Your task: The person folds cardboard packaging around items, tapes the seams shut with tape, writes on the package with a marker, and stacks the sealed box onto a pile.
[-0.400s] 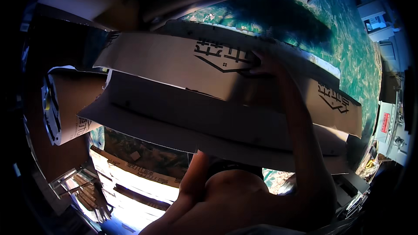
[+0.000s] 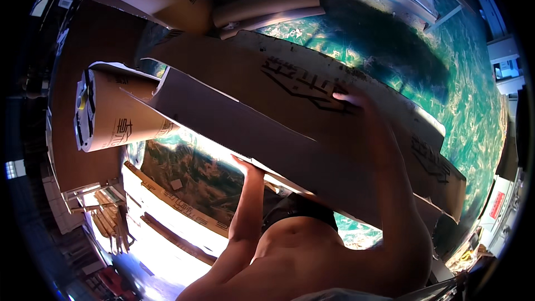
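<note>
A long, bent brown cardboard sheet with black printed marks spans the view in front of me, sloping down to the right. Its near part is a darker grey-purple face. My left hand holds the near lower edge, its thumb along the rim and most fingers hidden under it. Over the far printed face reaches my right hand, pressed onto the board beside a printed mark. One lit finger points left, and the rest of that hand lies in shadow.
At the left lies a brown cardboard roll on a dark brown board. More rolled cardboard lies at the back. Green patterned floor extends to the right. White equipment stands at the right edge, with a printed brown strip at lower left.
The sheet has tilted, its right end lower and its near left edge raised. My left hand has come up and forward along the near edge. My right hand has shifted slightly right and down with the board.
</note>
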The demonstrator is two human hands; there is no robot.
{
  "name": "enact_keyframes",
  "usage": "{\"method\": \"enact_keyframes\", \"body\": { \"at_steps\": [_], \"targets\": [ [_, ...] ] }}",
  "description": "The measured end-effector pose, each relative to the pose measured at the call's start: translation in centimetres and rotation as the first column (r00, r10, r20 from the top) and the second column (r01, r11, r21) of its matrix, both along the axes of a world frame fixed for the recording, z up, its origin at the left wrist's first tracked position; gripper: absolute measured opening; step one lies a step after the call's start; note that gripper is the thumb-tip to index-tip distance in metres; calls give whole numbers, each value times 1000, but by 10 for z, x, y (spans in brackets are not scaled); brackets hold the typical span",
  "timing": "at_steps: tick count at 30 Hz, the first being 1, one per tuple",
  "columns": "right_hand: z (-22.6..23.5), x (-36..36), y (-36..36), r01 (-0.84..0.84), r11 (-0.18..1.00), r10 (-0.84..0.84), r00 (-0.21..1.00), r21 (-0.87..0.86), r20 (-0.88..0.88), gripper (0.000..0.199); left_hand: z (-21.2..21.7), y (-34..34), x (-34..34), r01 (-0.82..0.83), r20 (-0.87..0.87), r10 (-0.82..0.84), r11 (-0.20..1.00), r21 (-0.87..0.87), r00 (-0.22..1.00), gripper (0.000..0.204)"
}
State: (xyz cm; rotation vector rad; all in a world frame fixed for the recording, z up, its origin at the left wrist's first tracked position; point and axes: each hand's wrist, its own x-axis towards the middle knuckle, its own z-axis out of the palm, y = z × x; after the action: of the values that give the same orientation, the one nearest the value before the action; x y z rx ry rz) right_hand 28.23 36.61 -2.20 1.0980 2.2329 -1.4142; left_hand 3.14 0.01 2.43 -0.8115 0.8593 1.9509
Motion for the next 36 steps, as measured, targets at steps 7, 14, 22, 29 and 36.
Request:
{"method": "enact_keyframes", "body": {
  "at_steps": [7,14,22,29,36],
  "targets": [
    [16,27,12,148,978,-158,986,149,55,80,-44,-21,21,179,-34,-176,961,212,984,71],
    [38,44,34,317,943,-320,948,104,7,72,-101,1,82,171,-72,-157,940,295,985,67],
    [50,41,62,183,964,-208,971,191,117,70,-155,43,84,66,-258,-21,984,164,966,62],
    [47,36,39,92,837,-265,931,539,252,81,-85,99,64,94,-392,-86,996,1,916,58],
    [46,13,16,131,560,-323,944,818,70,73,-36,147,49,-234,-401,-914,379,-896,57,77]
  ]
}}
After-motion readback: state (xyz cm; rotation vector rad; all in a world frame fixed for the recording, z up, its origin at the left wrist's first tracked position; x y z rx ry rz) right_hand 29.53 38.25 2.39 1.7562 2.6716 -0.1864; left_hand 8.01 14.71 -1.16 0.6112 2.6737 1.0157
